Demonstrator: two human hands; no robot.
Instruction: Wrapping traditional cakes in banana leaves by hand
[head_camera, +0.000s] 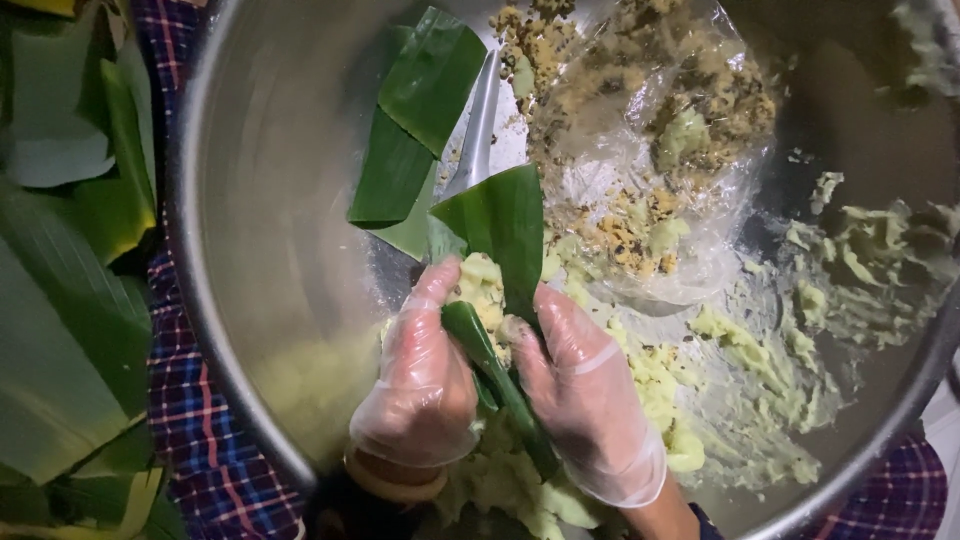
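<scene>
Both my hands wear thin clear plastic gloves and work over a large steel bowl (250, 200). My left hand (420, 375) and my right hand (580, 390) together grip a folded green banana leaf (500, 230) that wraps a lump of pale yellow-green dough (482, 285). The leaf's upper flap stands up above my fingers, and its lower end runs down between my palms.
A metal spoon (478, 130) lies in the bowl beside loose leaf pieces (410, 120). A clear plastic sheet with crumbly yellow-brown filling (650, 110) lies at the top. Dough smears (740, 350) coat the bowl. Stacked banana leaves (60, 300) lie left on plaid cloth (195, 420).
</scene>
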